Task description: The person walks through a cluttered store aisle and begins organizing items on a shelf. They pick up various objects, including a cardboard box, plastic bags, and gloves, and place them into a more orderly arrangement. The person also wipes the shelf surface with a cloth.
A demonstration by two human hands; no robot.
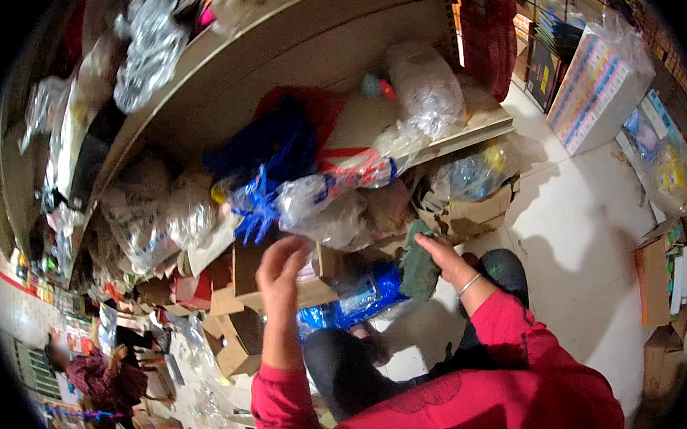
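Note:
A crumpled dull-green rag (418,271) hangs from my right hand (441,257), whose fingers and thumb close on its upper right edge. My left hand (282,268) is raised, fingers slightly bent and apart, with nothing visible in it. Just behind that hand, a blue glove-like item (256,206) dangles over the shelf edge next to clear plastic bags (311,205). An open cardboard box (245,272) stands beside my left hand. Below and between my hands lies a shiny blue plastic package (357,302) on the floor.
The low shelf (464,135) holds dark-blue bundles (272,140) and a clear bag (430,83). A torn carton (473,206) with bagged goods sits under its right end. Stacked packs (599,85) stand at right. Another person (105,374) is at far left, near loose plastic and boxes.

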